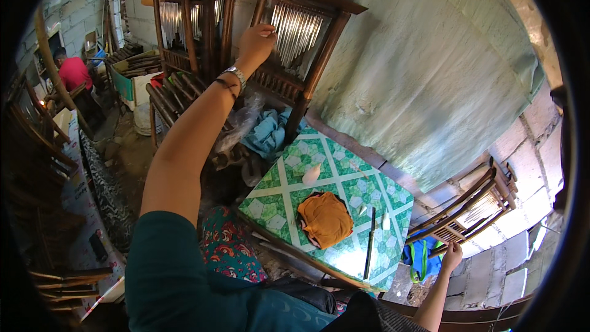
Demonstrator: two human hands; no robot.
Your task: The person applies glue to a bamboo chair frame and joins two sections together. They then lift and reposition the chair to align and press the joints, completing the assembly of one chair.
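My left hand is raised at the end of an outstretched arm, its fingers pinched together. Beside it stands a dark wooden or bamboo frame hung with a row of shiny metal chime tubes. Whatever the pinch holds is too small to make out. Low on the right, my right hand is closed, near the lower end of a tilted chime frame; its contents are hidden. Between the hands, a green patterned tabletop bears a folded brown cloth, a pale teardrop-shaped thing and a thin black rod.
More chime frames stand against the block wall at the back left. A pale sheet covers the wall ahead. Blue cloth and clear plastic lie beside the table. Far left, a person in a red shirt sits.
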